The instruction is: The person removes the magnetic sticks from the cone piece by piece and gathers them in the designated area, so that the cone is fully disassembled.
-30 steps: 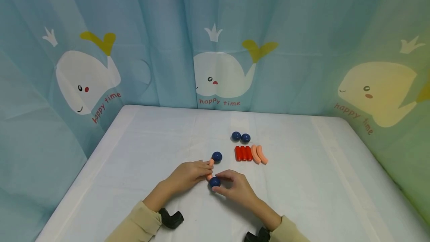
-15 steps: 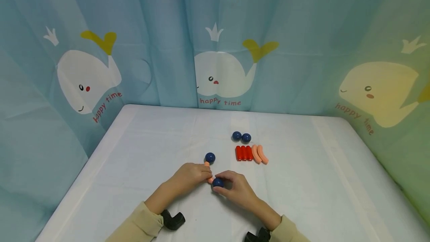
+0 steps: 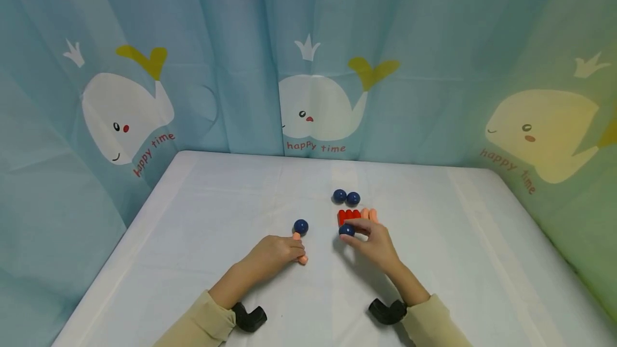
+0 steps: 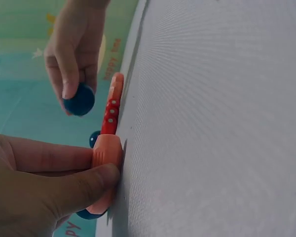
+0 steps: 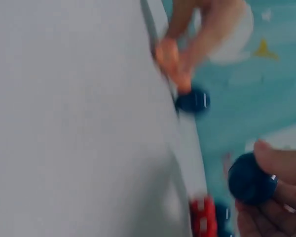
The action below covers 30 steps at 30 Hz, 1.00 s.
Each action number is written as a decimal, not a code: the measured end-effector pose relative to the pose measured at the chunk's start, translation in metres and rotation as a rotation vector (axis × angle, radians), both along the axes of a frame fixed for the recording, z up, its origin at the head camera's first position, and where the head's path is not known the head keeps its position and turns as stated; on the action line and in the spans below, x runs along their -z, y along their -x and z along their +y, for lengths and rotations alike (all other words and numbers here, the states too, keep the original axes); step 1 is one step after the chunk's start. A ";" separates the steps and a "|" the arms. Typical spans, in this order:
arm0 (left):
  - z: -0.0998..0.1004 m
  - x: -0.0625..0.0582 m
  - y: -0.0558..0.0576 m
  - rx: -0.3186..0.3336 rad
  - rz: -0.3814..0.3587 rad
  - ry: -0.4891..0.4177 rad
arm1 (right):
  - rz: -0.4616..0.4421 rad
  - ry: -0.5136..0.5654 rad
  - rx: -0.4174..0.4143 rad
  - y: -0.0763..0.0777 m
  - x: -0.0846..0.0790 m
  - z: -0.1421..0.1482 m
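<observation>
My left hand [image 3: 277,251] pinches a curved, light-orange stick [image 4: 107,150] between thumb and fingers, close over the white table. At the stick's far end sits a dark blue ball [image 3: 301,226], right against it in the head view. My right hand [image 3: 373,242] holds another blue ball [image 5: 252,178] between thumb and fingertips, lifted above the table, with a shadow below. In the head view this hand partly covers a row of red sticks [image 3: 349,215] and two more orange sticks [image 3: 369,213] lying beside them.
Two more blue balls [image 3: 346,197] lie side by side behind the red sticks. The table [image 3: 231,197] has a white cover, and a blue-green curtain [image 3: 241,68] with whale prints hangs around its back and sides. Black wrist mounts [image 3: 388,312] show at both sleeves.
My right hand has carried its blue ball away from the orange stick, back and to the right toward the red sticks. The left hand's stick and the ball at its end shifted slightly left earlier.
</observation>
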<state>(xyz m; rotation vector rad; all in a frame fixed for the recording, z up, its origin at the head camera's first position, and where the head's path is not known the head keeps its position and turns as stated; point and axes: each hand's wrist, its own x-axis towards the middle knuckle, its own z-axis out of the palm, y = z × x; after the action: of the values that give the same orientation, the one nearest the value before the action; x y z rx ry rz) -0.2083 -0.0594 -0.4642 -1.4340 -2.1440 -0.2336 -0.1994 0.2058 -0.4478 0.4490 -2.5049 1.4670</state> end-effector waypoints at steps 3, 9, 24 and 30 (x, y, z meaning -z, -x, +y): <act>0.000 0.001 0.000 -0.005 -0.034 -0.015 | -0.019 -0.007 0.081 0.016 -0.001 0.017; 0.002 0.002 0.001 -0.008 -0.067 -0.034 | -0.059 -0.028 0.200 0.041 -0.006 0.041; -0.001 0.003 0.001 -0.002 -0.100 -0.049 | -0.255 -0.156 0.217 0.091 0.001 0.058; -0.001 0.003 0.001 0.011 -0.095 -0.056 | -0.280 -0.175 0.193 0.094 0.002 0.055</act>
<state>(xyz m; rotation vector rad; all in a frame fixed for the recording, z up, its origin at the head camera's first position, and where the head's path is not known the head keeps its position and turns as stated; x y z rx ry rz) -0.2091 -0.0600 -0.4669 -1.4294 -2.1873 -0.3706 -0.2933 0.2608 -0.4501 0.0242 -2.8131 1.3222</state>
